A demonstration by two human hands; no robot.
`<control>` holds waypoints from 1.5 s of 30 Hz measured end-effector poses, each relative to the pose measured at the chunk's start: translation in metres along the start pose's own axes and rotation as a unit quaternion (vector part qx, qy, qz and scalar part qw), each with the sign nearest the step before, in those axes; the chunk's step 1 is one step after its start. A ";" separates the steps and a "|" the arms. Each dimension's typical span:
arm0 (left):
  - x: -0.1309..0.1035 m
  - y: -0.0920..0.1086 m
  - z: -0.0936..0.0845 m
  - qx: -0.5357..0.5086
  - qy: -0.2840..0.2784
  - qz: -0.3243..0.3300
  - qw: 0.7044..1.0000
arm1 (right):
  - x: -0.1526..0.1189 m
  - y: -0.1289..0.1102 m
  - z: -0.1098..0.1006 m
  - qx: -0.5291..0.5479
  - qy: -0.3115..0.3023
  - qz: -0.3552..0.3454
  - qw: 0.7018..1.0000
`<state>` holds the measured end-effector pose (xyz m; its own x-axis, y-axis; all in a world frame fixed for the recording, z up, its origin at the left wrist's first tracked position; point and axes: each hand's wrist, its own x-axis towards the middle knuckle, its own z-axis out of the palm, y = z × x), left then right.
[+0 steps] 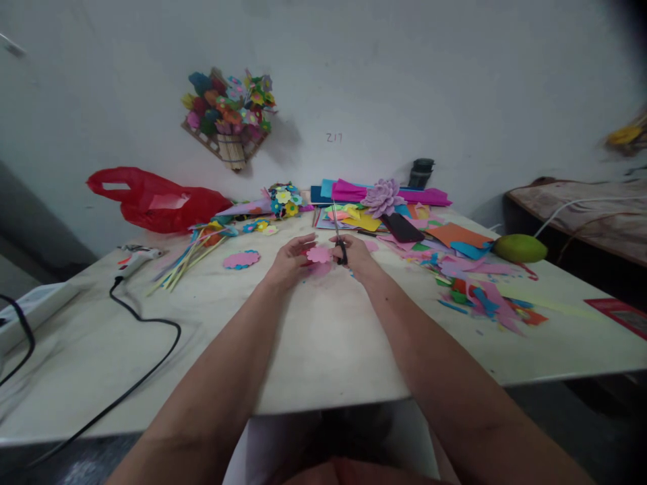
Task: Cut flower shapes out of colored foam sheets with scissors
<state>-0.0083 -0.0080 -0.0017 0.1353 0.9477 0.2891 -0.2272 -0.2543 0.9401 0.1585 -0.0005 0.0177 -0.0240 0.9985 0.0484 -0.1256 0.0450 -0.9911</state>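
Between the fingers of my left hand (294, 259) is a pink flower cutout (319, 254) with a scalloped edge. My right hand (358, 254) grips black-handled scissors (342, 252), whose blades point up and away from me, close to the flower's right side. Under the cutout, more pink shows near the table surface, but I cannot make out what it is. A stack of pink and blue scalloped cutouts (241, 259) lies on the table to the left of my left hand.
A glue gun (137, 261) with a black cord lies left, near a red plastic bag (156, 202) and flower stems (182, 263). Coloured scraps (485, 296), a dark phone (402, 228), a purple flower (384, 197) and a green mango-like fruit (520, 248) are on the right.
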 end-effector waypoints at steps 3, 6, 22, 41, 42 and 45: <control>0.000 0.002 0.003 0.051 0.002 0.043 0.998 | -0.003 -0.004 0.001 0.007 0.005 0.038 0.999; 0.000 0.005 0.005 0.068 0.011 0.032 0.997 | -0.003 -0.002 0.001 0.023 -0.006 0.060 0.998; 0.000 0.001 0.002 -0.015 0.068 -0.079 0.994 | 0.003 0.002 -0.008 -0.011 -0.051 0.048 0.997; -0.002 0.003 0.009 -0.031 0.037 -0.138 0.989 | -0.002 -0.003 0.006 -0.012 -0.018 -0.017 1.000; -0.002 0.003 0.009 -0.033 0.039 -0.133 0.990 | -0.003 -0.004 0.006 -0.016 -0.012 -0.016 1.000; 0.001 0.001 0.007 -0.038 0.061 -0.105 0.992 | -0.004 -0.005 0.007 -0.040 -0.004 -0.008 0.999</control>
<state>-0.0019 -0.0090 0.0006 0.0714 0.9956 0.0598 -0.2795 -0.0376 0.9594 0.1524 -0.0049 0.0234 -0.0311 0.9974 0.0643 -0.0472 0.0628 -0.9969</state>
